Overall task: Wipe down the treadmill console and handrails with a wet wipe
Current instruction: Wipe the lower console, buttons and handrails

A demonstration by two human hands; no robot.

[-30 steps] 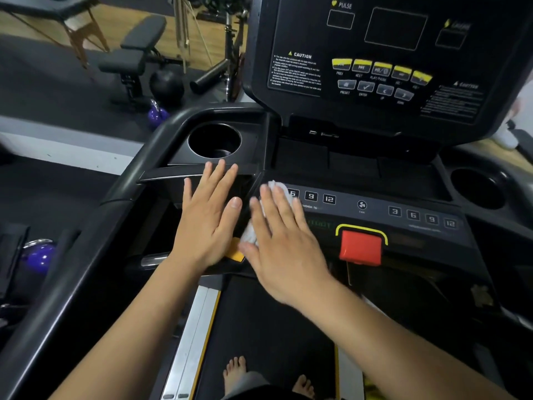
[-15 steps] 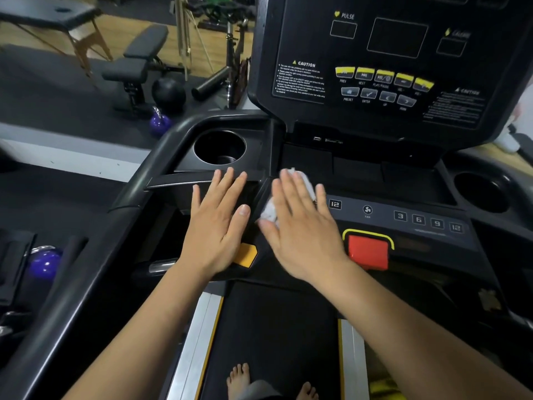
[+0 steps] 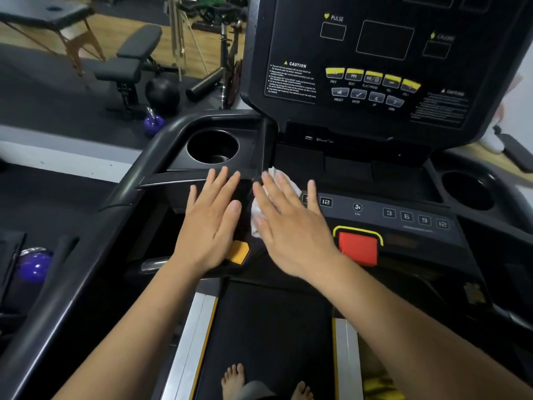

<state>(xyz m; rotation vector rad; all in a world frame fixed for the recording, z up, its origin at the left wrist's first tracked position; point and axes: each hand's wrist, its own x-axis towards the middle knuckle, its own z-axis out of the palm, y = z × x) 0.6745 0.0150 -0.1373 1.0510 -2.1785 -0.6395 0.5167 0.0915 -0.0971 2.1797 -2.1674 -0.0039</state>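
My right hand (image 3: 291,226) lies flat on the left end of the treadmill's lower key panel (image 3: 403,216), pressing a crumpled white wet wipe (image 3: 284,180) against it. The wipe shows past my fingertips and beside my index finger. My left hand (image 3: 212,223) rests flat with fingers spread on the console just left of it, below the left cup holder (image 3: 212,145), holding nothing. The upright display panel (image 3: 383,39) rises behind. The black left handrail (image 3: 86,255) runs down toward the lower left.
A red stop button (image 3: 357,251) sits right of my right hand, and an orange button (image 3: 239,252) shows between my wrists. A second cup holder (image 3: 467,192) is at the right. My bare feet (image 3: 233,379) stand on the belt. Purple kettlebells (image 3: 154,122) and a bench (image 3: 129,62) stand left.
My right hand slid the wipe forward and right over the number keys, then slightly back left. My left hand stayed flat in the same spot.
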